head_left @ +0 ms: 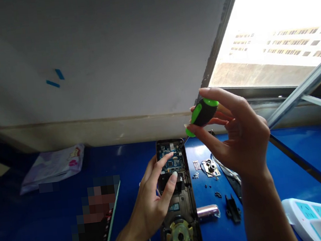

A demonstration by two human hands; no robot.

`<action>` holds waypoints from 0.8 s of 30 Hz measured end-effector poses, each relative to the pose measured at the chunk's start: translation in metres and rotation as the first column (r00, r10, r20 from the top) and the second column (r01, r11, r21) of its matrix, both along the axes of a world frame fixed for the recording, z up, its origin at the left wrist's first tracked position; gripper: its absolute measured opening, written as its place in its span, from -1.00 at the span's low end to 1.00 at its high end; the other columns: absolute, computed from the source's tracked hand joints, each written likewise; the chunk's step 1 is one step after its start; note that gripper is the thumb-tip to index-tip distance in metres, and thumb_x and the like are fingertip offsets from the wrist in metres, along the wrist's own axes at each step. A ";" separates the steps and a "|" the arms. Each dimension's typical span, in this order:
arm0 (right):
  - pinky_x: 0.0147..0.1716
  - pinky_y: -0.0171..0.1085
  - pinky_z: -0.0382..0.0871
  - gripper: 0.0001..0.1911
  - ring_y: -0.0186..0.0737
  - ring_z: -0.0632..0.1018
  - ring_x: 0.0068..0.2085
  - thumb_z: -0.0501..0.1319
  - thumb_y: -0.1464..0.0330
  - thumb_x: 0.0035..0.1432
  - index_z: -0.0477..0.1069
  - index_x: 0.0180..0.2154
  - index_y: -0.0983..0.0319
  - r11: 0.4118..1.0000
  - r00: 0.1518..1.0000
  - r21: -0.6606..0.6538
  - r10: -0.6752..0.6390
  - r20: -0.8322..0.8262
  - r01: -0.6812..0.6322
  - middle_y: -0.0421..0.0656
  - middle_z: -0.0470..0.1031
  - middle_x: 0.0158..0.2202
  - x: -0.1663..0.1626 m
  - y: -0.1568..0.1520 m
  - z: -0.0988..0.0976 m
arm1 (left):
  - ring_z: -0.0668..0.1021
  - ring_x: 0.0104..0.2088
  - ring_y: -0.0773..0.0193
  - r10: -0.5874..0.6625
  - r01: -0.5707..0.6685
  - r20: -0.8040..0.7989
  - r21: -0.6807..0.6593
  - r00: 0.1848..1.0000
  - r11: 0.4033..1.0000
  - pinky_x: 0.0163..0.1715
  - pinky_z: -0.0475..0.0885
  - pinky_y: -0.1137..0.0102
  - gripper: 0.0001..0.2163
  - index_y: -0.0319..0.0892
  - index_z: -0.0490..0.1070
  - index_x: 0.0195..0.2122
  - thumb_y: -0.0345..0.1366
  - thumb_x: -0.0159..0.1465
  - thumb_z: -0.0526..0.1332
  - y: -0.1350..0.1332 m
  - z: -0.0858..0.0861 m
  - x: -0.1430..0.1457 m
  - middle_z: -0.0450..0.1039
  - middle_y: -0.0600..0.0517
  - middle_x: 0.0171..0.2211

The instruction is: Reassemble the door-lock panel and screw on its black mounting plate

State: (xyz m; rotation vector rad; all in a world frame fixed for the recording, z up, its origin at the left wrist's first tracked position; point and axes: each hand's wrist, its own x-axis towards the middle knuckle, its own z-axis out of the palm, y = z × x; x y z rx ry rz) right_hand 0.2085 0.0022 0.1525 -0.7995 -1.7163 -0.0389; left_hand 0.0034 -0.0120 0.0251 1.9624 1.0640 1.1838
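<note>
An opened black device (177, 196) lies lengthwise on the blue table (311, 149), showing a blue circuit board (170, 158) at its far end and a round metal part near me. My left hand (153, 198) rests on the device, fingers stretched out, fingertips touching the board and the dark area below it. My right hand (234, 135) is raised above the table and pinches the green-and-black handle of a screwdriver (202, 115). Its thin shaft points down-left to the board's upper right corner.
Right of the device lie several small screws (211, 190), a small metal part (210, 167), a pink cylinder (208, 211) and a black clip (232, 208). A white power strip (319, 216) sits at the near right. A pale bag (52, 165) lies far left. A window is behind.
</note>
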 end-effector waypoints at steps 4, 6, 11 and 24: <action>-0.15 -0.02 0.78 -0.35 -0.01 0.72 -0.04 0.48 0.45 0.16 0.48 0.23 -0.12 0.999 0.998 0.039 -0.039 0.052 0.037 -0.20 0.67 0.11 -0.001 0.002 0.001 | 0.53 0.32 0.05 0.013 -0.013 0.025 0.005 1.000 1.000 0.30 0.50 0.15 -0.62 0.14 0.39 0.33 -0.14 0.51 0.18 0.000 -0.001 0.001 0.45 -0.02 0.32; -0.18 0.01 0.76 -0.34 0.01 0.70 -0.06 0.52 0.41 0.15 0.49 0.22 -0.14 0.997 0.996 0.059 -0.058 0.071 0.054 -0.18 0.67 0.07 -0.001 0.002 0.001 | 0.54 0.31 0.05 0.015 -0.015 0.033 0.003 0.999 1.000 0.29 0.51 0.16 -0.62 0.14 0.39 0.32 -0.15 0.51 0.20 0.000 0.000 0.001 0.46 -0.02 0.31; -0.13 0.06 0.74 -0.52 0.03 0.69 0.08 0.22 0.44 0.41 0.50 0.26 -0.06 0.991 0.990 -0.020 0.129 -0.061 -0.131 -0.16 0.61 0.22 -0.004 0.001 0.002 | 0.55 0.29 0.07 0.002 -0.002 0.047 -0.015 0.999 1.000 0.29 0.51 0.17 -0.63 0.12 0.40 0.31 -0.16 0.50 0.22 0.001 0.000 0.000 0.46 -0.04 0.29; -0.14 0.05 0.75 -0.55 -0.02 0.73 -0.02 0.22 0.46 0.42 0.56 0.21 -0.06 0.991 0.995 0.111 0.083 -0.063 -0.076 -0.15 0.69 0.08 0.002 0.004 0.003 | 0.42 0.39 0.11 -0.014 0.035 0.126 -0.159 0.992 0.987 0.39 0.36 0.23 -0.60 0.24 0.33 0.34 -0.11 0.50 0.23 0.000 -0.005 0.002 0.36 0.08 0.36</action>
